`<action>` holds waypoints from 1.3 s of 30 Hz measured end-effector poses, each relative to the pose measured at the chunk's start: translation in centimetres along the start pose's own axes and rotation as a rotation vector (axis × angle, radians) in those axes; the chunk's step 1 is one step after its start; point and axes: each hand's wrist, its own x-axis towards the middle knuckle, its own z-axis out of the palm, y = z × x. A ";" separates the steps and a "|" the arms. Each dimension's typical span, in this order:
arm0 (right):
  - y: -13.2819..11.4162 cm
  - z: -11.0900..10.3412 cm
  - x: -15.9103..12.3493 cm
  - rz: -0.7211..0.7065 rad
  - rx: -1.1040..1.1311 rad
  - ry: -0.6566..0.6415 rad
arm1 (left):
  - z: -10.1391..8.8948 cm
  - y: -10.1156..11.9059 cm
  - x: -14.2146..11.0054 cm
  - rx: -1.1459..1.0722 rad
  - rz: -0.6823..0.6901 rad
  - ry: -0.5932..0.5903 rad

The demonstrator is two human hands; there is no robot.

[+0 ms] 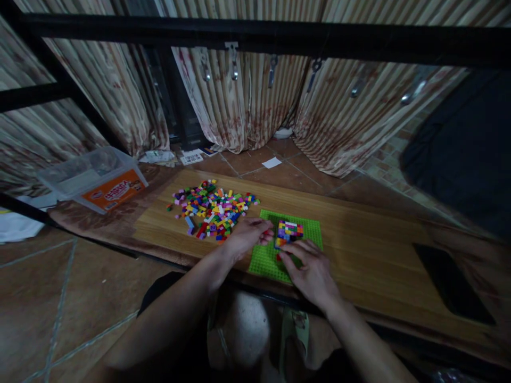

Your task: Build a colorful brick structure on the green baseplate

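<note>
The long, wood-grained board [367, 239] slants across the middle of the frame, its near edge running just below the green studded plastic baseplate [263, 266] and its surface stretching right from there toward the flat black rectangular object [453, 282] at the lower right. The small block build of multicoloured plastic bricks [290, 229] is at the centre of the frame, over the baseplate and within its edges. At its left, the left hand [249, 234] has thumb and fingertips drawn close together; whether they pinch a piece, I cannot tell. The right hand [309, 268] covers the baseplate's lower right part, thumb and forefinger bent in at the build's near edge, but I cannot tell whether they grip or only touch it. Left of the baseplate, the loose heap of small coloured bricks [215, 210] bounds the left hand's room. The clear plastic tub with an orange label [96, 170] stands past the board's end at the left, and the black straight bar [255, 32] crosses the top of the frame. Behind it hang pleated striped curtains [247, 101], above brown square floor tiles [299, 170] with pale joints.
</note>
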 end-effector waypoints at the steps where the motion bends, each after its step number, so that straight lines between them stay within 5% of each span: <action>1: -0.2 0.1 -0.2 -0.002 -0.018 -0.058 | -0.2 0.0 0.0 0.008 0.000 0.000; 7: -0.7 1.4 -1.0 0.071 -0.263 -0.266 | -1.3 -0.3 0.0 0.027 -0.021 -0.039; 12: -0.9 2.3 -0.7 0.109 -0.283 -0.312 | -1.2 -0.4 -0.1 0.076 -0.051 -0.073; 16: -1.1 1.6 -0.5 0.122 -0.034 -0.238 | -1.1 -0.2 -0.2 0.124 -0.054 -0.105; 25: 1.9 -1.4 0.8 0.369 0.403 0.162 | -0.1 -0.8 0.1 0.237 -0.030 -0.110; 39: 2.5 -0.5 1.5 0.350 0.429 0.165 | 0.2 -1.4 0.8 0.280 -0.005 -0.113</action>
